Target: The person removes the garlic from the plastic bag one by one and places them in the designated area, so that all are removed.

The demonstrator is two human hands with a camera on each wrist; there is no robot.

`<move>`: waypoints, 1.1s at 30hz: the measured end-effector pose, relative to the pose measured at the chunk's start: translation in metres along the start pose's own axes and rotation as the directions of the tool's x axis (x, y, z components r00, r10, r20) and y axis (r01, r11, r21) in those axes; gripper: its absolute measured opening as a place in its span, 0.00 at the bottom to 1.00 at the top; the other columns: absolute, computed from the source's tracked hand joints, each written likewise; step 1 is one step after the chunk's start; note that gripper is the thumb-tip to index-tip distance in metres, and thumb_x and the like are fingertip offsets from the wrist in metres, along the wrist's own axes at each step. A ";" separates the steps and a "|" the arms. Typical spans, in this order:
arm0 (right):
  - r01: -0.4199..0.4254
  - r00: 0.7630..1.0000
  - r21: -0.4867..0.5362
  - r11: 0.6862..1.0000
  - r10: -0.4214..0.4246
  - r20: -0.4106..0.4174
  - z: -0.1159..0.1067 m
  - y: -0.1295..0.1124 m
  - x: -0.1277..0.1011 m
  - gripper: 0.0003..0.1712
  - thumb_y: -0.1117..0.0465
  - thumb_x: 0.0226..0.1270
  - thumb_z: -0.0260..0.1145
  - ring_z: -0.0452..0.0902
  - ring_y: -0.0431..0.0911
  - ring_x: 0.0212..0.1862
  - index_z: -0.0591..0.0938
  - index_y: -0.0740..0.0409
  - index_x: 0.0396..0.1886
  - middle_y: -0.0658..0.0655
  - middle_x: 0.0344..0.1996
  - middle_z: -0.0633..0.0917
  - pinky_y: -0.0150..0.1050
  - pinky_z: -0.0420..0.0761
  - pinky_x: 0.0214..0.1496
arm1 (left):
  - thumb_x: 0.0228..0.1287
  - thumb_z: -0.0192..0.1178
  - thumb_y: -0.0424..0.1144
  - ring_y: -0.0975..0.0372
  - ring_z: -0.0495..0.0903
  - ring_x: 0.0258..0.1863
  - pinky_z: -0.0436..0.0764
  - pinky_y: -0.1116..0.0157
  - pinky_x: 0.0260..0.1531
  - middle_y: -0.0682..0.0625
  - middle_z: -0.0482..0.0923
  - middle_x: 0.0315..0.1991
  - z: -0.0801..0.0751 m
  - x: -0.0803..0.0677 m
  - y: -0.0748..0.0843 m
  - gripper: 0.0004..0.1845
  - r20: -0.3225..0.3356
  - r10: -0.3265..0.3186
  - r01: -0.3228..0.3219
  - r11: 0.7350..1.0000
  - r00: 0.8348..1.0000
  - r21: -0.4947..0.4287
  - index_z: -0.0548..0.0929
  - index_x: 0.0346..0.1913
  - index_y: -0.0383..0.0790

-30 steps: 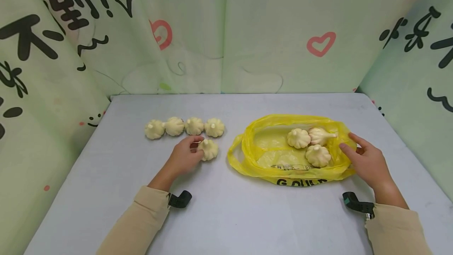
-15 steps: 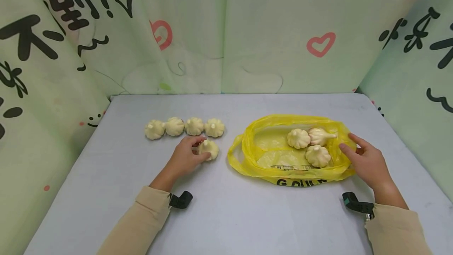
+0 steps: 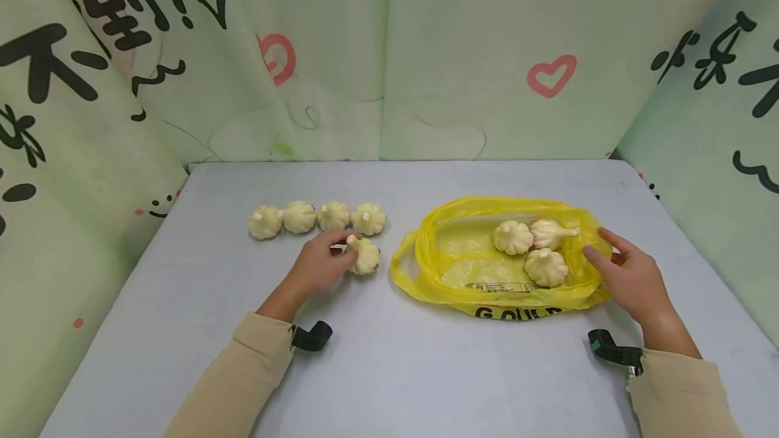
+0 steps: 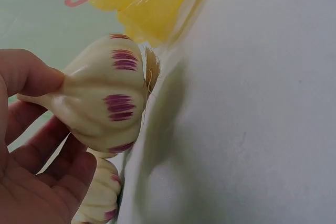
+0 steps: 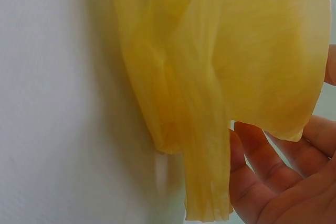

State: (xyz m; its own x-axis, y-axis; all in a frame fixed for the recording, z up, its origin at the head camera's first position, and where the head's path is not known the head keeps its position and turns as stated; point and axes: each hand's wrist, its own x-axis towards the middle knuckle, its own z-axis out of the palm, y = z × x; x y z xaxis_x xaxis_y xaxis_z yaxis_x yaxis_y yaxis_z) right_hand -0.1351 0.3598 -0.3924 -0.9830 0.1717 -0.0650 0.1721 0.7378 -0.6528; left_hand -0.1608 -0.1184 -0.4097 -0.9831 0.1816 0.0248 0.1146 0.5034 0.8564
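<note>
My left hand (image 3: 321, 263) pinches a cream garlic bulb (image 3: 366, 257) by its neck, just in front of a row of several garlic bulbs (image 3: 300, 217). In the left wrist view, that bulb (image 4: 107, 98) shows purple streaks and a tuft of roots close to the tabletop; whether it touches is unclear. On the right lies a yellow plastic bag (image 3: 487, 293), spread with its mouth upward. Three garlic bulbs (image 3: 546, 268) rest inside it. At the bag's right end, my right hand (image 3: 635, 279) holds the rim between thumb and fingers, partly hidden by the plastic (image 5: 262, 51).
A white table (image 3: 426, 377) carries everything. Green printed curtains (image 3: 462, 53) enclose its back and both sides. The bag's loop handle (image 3: 406, 265) reaches left toward the held bulb. Each wrist wears a black camera mount (image 3: 312, 336).
The left hand has shifted its grip on the bulb, which now tilts and sits slightly farther right, its neck turned toward the hand. The right hand, bag and row stay put.
</note>
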 end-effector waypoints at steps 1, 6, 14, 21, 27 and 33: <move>0.000 1.000 0.000 1.000 0.000 -0.001 0.000 0.000 0.000 0.43 0.41 0.79 0.51 0.58 0.75 0.63 0.54 0.66 0.78 0.83 0.69 0.58 0.68 0.69 0.56 | 0.66 0.57 0.35 0.54 0.76 0.59 0.76 0.59 0.58 0.45 0.79 0.56 -0.001 0.001 0.001 0.16 0.003 0.012 -0.012 1.000 1.000 0.006 0.85 0.54 0.38; -0.008 1.000 0.009 1.000 0.008 0.005 0.000 0.000 0.001 0.44 0.40 0.78 0.51 0.58 0.77 0.64 0.53 0.65 0.78 0.82 0.70 0.57 0.71 0.68 0.58 | 0.67 0.56 0.35 0.53 0.78 0.56 0.77 0.57 0.57 0.47 0.82 0.53 -0.002 0.003 0.005 0.16 0.017 0.010 -0.011 0.999 1.000 0.038 0.85 0.54 0.39; -0.015 1.000 0.015 1.000 0.015 0.007 0.000 -0.002 0.000 0.44 0.40 0.79 0.50 0.57 0.77 0.65 0.53 0.65 0.79 0.82 0.70 0.56 0.71 0.67 0.59 | 0.67 0.60 0.34 0.50 0.80 0.54 0.78 0.57 0.56 0.44 0.82 0.53 -0.004 0.008 0.010 0.19 0.014 -0.048 0.047 0.999 0.999 0.020 0.80 0.60 0.38; -0.022 1.000 0.016 1.000 0.022 0.013 0.000 -0.002 0.001 0.44 0.40 0.79 0.50 0.56 0.78 0.66 0.53 0.65 0.79 0.82 0.71 0.55 0.72 0.66 0.60 | 0.67 0.63 0.32 0.53 0.80 0.53 0.78 0.59 0.55 0.43 0.81 0.53 -0.001 0.013 0.010 0.19 0.004 -0.082 0.082 0.995 0.997 -0.052 0.75 0.59 0.36; -0.020 1.000 0.011 1.000 0.020 0.011 0.000 -0.001 0.001 0.44 0.40 0.78 0.50 0.57 0.77 0.65 0.53 0.65 0.79 0.82 0.70 0.56 0.72 0.67 0.59 | 0.68 0.63 0.32 0.53 0.80 0.52 0.79 0.59 0.53 0.45 0.82 0.53 0.001 0.017 0.013 0.17 -0.003 -0.103 0.103 0.993 0.995 -0.059 0.75 0.57 0.37; -0.017 1.000 0.011 1.000 0.017 0.004 0.001 0.000 0.001 0.43 0.41 0.79 0.51 0.57 0.77 0.65 0.53 0.65 0.79 0.82 0.70 0.57 0.71 0.67 0.59 | 0.68 0.63 0.33 0.54 0.79 0.54 0.77 0.58 0.55 0.44 0.81 0.54 0.002 0.018 0.016 0.17 -0.003 -0.102 0.102 0.994 0.995 -0.043 0.75 0.57 0.36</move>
State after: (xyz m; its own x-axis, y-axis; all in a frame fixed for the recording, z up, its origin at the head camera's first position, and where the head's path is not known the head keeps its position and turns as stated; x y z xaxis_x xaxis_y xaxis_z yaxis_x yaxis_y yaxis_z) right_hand -0.1357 0.3591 -0.3935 -0.9801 0.1817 -0.0794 0.1884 0.7274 -0.6598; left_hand -0.1763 -0.1053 -0.3968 -0.9901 0.1264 -0.0611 0.0075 0.4826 0.8758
